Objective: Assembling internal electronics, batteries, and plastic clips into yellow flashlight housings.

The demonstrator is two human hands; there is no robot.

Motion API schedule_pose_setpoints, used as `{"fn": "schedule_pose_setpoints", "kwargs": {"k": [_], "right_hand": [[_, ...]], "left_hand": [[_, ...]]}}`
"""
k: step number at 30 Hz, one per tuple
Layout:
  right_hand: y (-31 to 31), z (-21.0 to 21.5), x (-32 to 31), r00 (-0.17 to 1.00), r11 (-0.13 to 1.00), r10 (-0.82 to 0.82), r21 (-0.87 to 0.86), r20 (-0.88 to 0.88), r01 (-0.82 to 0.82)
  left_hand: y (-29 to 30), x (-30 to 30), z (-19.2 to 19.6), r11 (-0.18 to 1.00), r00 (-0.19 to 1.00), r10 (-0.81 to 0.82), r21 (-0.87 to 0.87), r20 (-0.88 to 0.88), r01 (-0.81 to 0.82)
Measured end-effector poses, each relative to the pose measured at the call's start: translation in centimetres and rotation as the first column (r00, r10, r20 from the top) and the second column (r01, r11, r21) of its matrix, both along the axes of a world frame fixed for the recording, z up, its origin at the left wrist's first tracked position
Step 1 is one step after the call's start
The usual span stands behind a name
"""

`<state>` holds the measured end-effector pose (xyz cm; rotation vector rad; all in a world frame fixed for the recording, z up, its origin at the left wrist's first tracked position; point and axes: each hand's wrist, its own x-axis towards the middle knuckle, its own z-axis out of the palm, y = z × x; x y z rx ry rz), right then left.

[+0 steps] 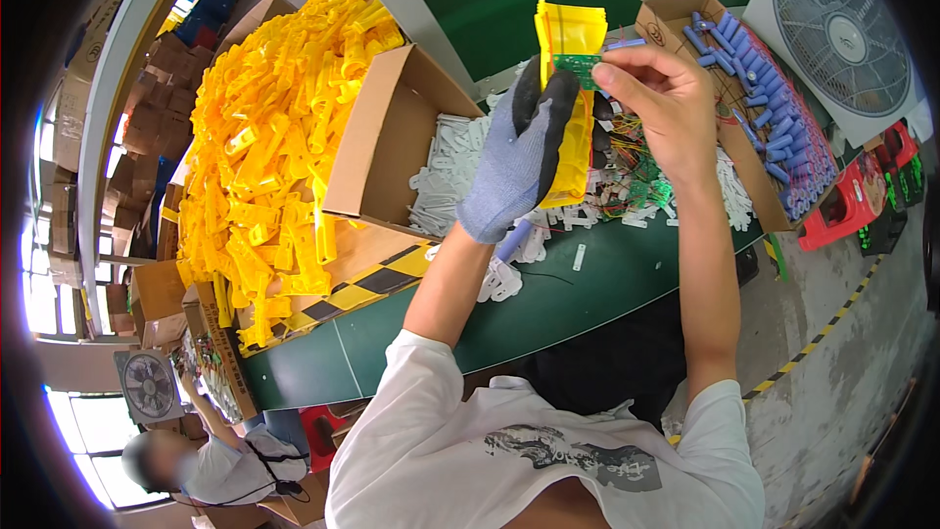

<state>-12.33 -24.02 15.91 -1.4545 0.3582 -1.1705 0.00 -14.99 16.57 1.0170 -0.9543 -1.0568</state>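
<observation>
while the l. hand (519,157), gloved, grips the yellow casing (576,167) over the surface (392,338), the bare r. hand (668,103) pinches, thumb & finger, at the edge of the green board (578,69). prob. best: steady the casing, guide the board by its rim w/o forcing. wire tangle (632,142) & white strips (446,162) lie below, purple cells (774,103) to the r.; these likely hamper set-down.
</observation>
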Motion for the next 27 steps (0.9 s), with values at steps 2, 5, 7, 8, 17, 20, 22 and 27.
{"fn": "schedule_pose_setpoints", "kwargs": {"k": [2, 5, 7, 8, 17, 20, 22, 27], "right_hand": [[0.0, -0.3, 0.1, 1.0, 1.0, -0.011, 0.024, 0.02, 0.01], [0.3, -0.3, 0.6, 0.998, 0.998, -0.054, 0.018, -0.016, 0.055], [0.1, -0.6, 0.4, 0.988, 0.985, -0.12, -0.134, -0.094, 0.107], [0.1, -0.6, 0.3, 0.97, 0.948, -0.191, -0.285, -0.152, 0.142], [0.8, -0.8, 0.5, 0.978, 0.945, -0.117, -0.323, -0.171, 0.057], [1.0, -0.8, 0.7, 0.987, 0.944, -0.109, -0.323, -0.12, 0.065], [1.5, -0.9, 0.9, 0.986, 0.95, -0.105, -0.308, -0.133, 0.06], [2.2, -0.9, 1.4, 0.985, 0.977, -0.13, -0.183, -0.114, 0.108]], "left_hand": [[0.1, -0.2, 0.0, 0.998, 0.997, 0.05, -0.049, 0.053, -0.048], [0.1, -0.1, 0.4, 0.999, 1.0, 0.015, -0.052, -0.018, -0.016], [0.0, -0.1, 0.3, 0.999, 0.999, 0.013, -0.045, -0.049, -0.015], [0.0, -0.2, 0.5, 0.999, 0.997, 0.011, -0.049, -0.07, -0.014], [0.5, 0.1, 0.5, 0.999, 0.995, -0.019, -0.036, -0.1, 0.016], [0.3, 0.6, -0.2, 0.999, 1.0, 0.023, -0.04, -0.014, -0.024], [0.2, 0.2, -0.4, 0.997, 0.997, 0.052, -0.046, -0.059, -0.054], [0.1, 0.1, -0.3, 0.995, 0.986, 0.064, -0.062, -0.151, -0.075]]}}
